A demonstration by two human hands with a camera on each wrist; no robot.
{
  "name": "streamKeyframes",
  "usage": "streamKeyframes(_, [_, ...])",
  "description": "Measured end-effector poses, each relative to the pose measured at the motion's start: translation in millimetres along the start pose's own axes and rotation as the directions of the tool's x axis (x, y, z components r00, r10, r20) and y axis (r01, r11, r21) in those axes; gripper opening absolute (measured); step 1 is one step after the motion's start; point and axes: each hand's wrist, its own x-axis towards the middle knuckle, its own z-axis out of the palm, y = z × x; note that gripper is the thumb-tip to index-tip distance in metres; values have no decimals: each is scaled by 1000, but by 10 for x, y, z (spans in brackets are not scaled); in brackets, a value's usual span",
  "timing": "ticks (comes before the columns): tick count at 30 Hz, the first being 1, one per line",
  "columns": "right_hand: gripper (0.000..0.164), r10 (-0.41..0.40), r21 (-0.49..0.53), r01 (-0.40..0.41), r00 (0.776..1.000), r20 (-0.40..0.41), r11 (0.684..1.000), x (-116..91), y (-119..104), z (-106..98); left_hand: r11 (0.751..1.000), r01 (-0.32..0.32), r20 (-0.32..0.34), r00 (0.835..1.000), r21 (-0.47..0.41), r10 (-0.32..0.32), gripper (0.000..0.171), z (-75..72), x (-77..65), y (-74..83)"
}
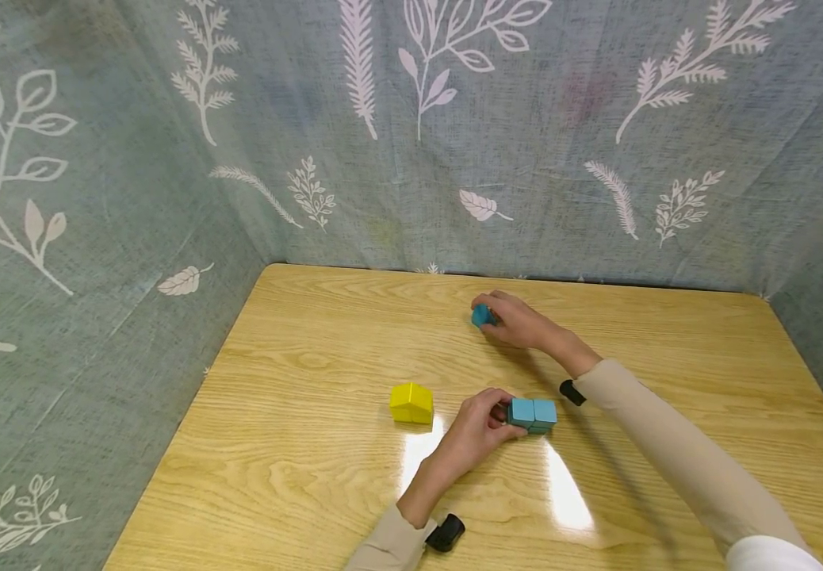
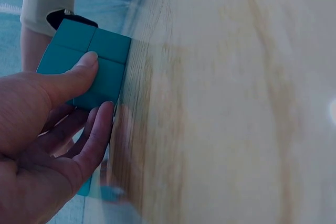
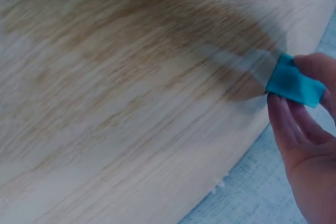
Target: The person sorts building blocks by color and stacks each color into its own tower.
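Note:
A group of small teal blocks (image 1: pixel 533 413), set side by side and stacked, stands on the wooden table near its middle. My left hand (image 1: pixel 476 428) holds this group at its left end. In the left wrist view the thumb presses on the seamed face of the teal blocks (image 2: pixel 107 74), with the other fingers bent around the far side. Farther back, my right hand (image 1: pixel 518 321) grips a single teal block (image 1: pixel 483 316) between thumb and fingers. The right wrist view shows that block (image 3: pixel 295 81) at the table surface; whether it touches the wood, I cannot tell.
A group of yellow blocks (image 1: pixel 411 404) with a peaked top stands left of the left hand. Leaf-patterned grey-blue cloth (image 1: pixel 411 198) hangs behind the wooden table (image 1: pixel 297 444) and along its sides. Bright reflections lie on the tabletop near the left hand.

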Motion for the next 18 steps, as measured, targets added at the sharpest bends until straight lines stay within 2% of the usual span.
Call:
streamKeyframes(9, [18, 58, 116, -56, 998, -16, 992, -56, -53, -55, 1000, -21, -12, 1000, -11, 21, 29, 14, 15, -18])
streamKeyframes(13, [24, 80, 159, -80, 997, 0, 984, -128, -59, -87, 1000, -18, -11, 1000, -8, 18, 29, 18, 16, -15])
streamKeyframes(18, [37, 102, 156, -104, 995, 23, 982, -251, -35, -113, 1000, -18, -12, 1000, 5, 18, 29, 18, 13, 0])
